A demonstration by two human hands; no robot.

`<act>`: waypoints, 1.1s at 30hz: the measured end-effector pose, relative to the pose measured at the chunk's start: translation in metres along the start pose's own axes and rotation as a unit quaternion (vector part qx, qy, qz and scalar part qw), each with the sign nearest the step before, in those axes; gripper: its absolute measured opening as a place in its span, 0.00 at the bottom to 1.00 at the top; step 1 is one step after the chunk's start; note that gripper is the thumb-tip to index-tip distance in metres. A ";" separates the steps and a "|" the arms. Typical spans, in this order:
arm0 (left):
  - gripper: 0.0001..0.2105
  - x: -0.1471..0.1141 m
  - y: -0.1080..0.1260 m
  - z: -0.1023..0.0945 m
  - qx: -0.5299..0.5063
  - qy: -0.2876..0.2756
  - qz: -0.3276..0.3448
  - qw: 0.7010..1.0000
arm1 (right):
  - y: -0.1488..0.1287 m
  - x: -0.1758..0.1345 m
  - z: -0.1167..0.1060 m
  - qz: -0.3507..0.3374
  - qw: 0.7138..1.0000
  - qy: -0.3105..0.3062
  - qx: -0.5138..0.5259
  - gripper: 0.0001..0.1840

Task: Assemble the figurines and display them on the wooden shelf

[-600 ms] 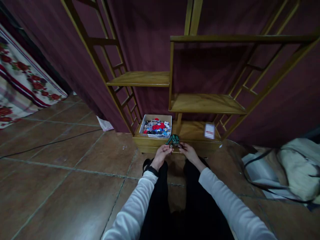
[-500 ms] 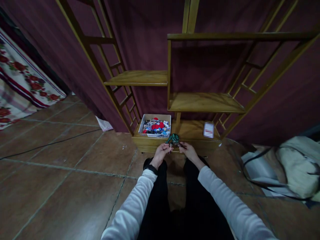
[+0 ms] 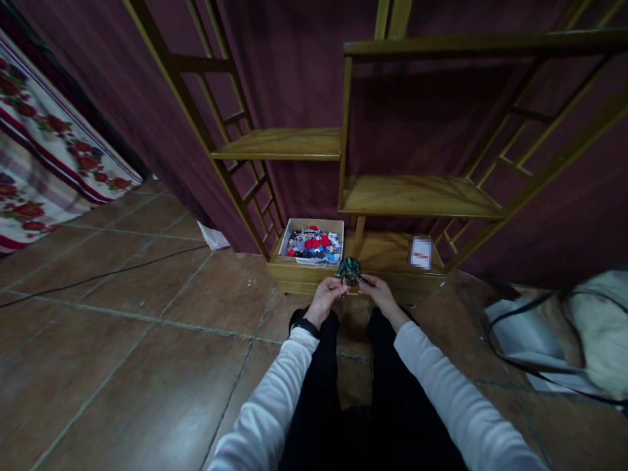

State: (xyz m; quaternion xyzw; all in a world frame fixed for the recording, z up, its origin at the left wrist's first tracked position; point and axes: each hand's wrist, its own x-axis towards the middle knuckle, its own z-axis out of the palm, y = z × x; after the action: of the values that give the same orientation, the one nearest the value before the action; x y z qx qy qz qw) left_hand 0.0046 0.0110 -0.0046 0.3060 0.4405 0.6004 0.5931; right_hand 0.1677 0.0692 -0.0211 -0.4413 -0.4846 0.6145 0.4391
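Between my hands is a small dark-green and black patterned figure [image 3: 349,268], too small to name more exactly. My left hand [image 3: 328,294] pinches its left side, fingers closed. On the other side my right hand [image 3: 377,289] grips its right edge with thumb and fingertips. Its lower part is partly covered by my fingers. Just behind and to the left, a shallow cardboard box [image 3: 342,230] sits on the bottom shelf, filled with small red, blue, white and black pieces.
A wooden shelf unit [image 3: 426,196] stands against a maroon curtain [image 3: 294,78]. On its bottom board [image 3: 383,252] lies a blurred white card or pack [image 3: 420,253]. A pale bag [image 3: 601,327] with a dark strap rests on the tiled floor at right; a black cable [image 3: 122,269] runs along the left.
The view has shifted, so the shelf, box and hands appear slightly farther right. Both hands keep their hold on the green patterned figure.
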 end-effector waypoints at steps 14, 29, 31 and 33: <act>0.18 -0.005 0.005 0.006 0.034 -0.038 0.005 0.999 | -0.006 0.001 0.006 0.001 0.999 -0.033 -0.018 0.19; 0.14 0.009 0.004 -0.010 -0.005 0.001 -0.020 1.000 | -0.009 -0.006 0.004 -0.004 1.000 -0.005 0.012 0.23; 0.14 0.009 0.004 -0.011 -0.010 0.011 -0.024 1.000 | -0.011 -0.008 0.004 -0.009 1.000 -0.015 0.003 0.23; 0.13 0.010 0.004 -0.012 -0.006 0.017 -0.025 1.000 | -0.014 -0.010 0.004 -0.014 1.000 -0.023 -0.004 0.23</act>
State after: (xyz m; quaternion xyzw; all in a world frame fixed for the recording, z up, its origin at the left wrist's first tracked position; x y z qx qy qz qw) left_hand -0.0085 0.0190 -0.0077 0.2809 0.4543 0.5935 0.6021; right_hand 0.1674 0.0606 -0.0055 -0.4225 -0.5031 0.6161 0.4345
